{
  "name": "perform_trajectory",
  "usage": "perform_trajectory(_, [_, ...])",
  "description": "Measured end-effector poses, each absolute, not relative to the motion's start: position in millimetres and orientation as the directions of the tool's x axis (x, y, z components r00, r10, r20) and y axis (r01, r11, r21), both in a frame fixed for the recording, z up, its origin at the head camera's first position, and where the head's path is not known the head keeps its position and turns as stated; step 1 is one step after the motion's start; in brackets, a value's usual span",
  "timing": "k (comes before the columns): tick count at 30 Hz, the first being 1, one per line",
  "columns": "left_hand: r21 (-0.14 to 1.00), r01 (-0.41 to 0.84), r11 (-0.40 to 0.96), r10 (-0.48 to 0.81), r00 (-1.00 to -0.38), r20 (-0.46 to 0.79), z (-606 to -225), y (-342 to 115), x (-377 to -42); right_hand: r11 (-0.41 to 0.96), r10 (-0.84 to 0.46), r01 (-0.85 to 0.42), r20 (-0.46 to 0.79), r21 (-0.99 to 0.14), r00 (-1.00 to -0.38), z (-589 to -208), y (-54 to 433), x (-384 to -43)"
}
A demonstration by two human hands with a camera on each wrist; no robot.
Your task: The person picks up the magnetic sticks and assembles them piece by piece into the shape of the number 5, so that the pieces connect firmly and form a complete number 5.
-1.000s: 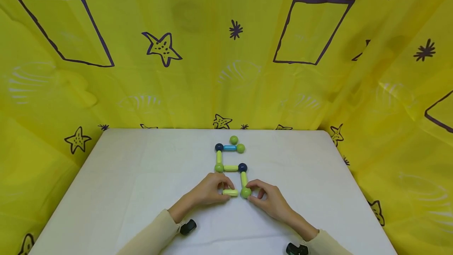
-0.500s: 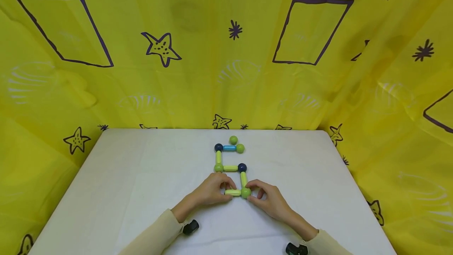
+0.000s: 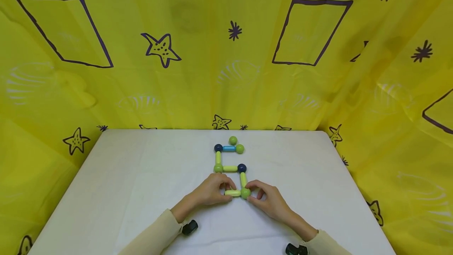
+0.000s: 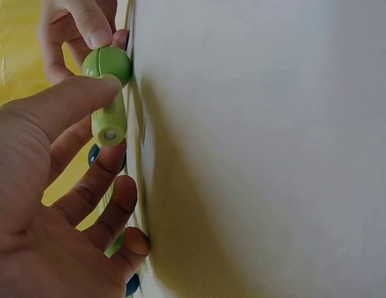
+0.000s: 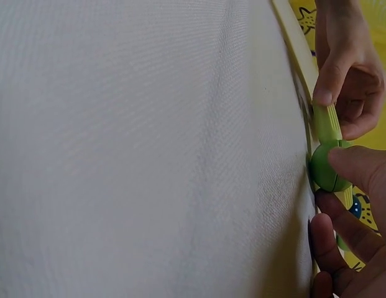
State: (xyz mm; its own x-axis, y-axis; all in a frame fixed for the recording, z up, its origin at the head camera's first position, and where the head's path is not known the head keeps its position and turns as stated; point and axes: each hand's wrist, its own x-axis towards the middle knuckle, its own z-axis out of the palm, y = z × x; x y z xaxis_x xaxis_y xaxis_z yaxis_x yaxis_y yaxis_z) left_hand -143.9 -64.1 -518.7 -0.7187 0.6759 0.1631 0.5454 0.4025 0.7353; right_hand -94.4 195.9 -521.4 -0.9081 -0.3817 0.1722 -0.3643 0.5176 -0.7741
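Observation:
With thumb and fingers my left hand (image 3: 211, 190) pinches a light yellow-green magnetic rod (image 3: 232, 193). The rod's far end touches a green ball (image 3: 245, 193); its free end, with a small metal disc, faces the left wrist camera. That green ball is pinched between thumb and finger of my right hand (image 3: 269, 200). From the ball another yellow-green rod (image 3: 243, 179) runs back to a dark blue ball (image 3: 242, 168). A sideways rod (image 3: 230, 169) links this to a second green ball (image 3: 218, 168), just beyond my left hand.
Farther back, an upright-lying rod (image 3: 218, 157) joins a dark blue ball (image 3: 218, 148), then a blue rod (image 3: 229, 148) and a green ball (image 3: 240, 148). A loose-looking green ball (image 3: 232, 140) sits behind. Yellow patterned curtain (image 3: 198, 70) surrounds the white table (image 3: 148, 160).
My left hand has moved slightly right, bringing the rod from a small gap into contact with the green ball. My right hand has stayed on that ball.

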Motion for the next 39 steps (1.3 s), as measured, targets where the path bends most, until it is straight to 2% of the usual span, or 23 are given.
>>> perform_trajectory(8, [0.718, 0.551, 0.426, 0.670, -0.725, 0.159, -500.1, -64.8, -157.2, 0.522, -0.380, -0.361, 0.169, -0.773, -0.909, -524.4, 196.7, -91.5])
perform_trajectory(12, [0.645, 0.595, 0.479, 0.639, -0.740, 0.209, -487.3, -63.8, -173.1, 0.521, -0.380, -0.363, 0.170, -0.773, -0.909, -524.2, 197.0, -90.4])
perform_trajectory(15, [0.580, 0.597, 0.555, 0.582, -0.776, 0.242, -480.2, -61.9, -189.4, 0.522, -0.377, -0.360, 0.169, -0.774, -0.911, -523.8, 197.3, -90.0])
perform_trajectory(22, [0.562, 0.487, 0.669, 0.431, -0.870, 0.241, -474.3, -55.7, -228.1, 0.520, -0.379, -0.363, 0.172, -0.773, -0.909, -526.1, 197.0, -90.5])
perform_trajectory(29, [0.599, 0.372, 0.709, 0.333, -0.925, 0.182, -471.2, -42.3, -252.8, 0.516, -0.381, -0.365, 0.174, -0.775, -0.908, -525.9, 196.7, -91.9])
perform_trajectory(39, [0.576, 0.218, 0.788, 0.241, -0.970, 0.037, -479.2, -24.8, -277.8, 0.526, -0.371, -0.365, 0.180, -0.768, -0.911, -524.9, 196.7, -93.3])
